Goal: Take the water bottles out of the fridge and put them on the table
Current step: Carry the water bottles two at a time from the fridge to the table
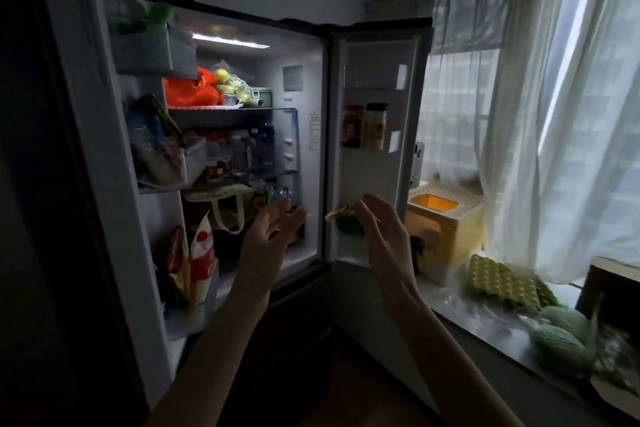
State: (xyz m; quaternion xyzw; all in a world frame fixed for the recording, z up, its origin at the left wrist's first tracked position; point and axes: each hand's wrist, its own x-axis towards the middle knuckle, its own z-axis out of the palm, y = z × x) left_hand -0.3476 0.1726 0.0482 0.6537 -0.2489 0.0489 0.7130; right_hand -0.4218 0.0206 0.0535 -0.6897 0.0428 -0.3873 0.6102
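bottles (239, 151) stand upright, long axis vertical, on the middle shelf of the open fridge (311, 87), above and left of both raised hands. left hand (273, 229) is spread, empty and nearer them. right hand (375, 222), fingers relaxed, holds nothing.

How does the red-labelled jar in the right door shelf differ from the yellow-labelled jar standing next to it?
The red-labelled jar is shorter; the yellow-labelled jar rises higher. The red-labelled jar looks dark red all over, while the yellow-labelled jar has a pale body and a dark cap. The red-labelled jar stands nearer the door's hinge side. Both stand upright, side by side, in the same door shelf.
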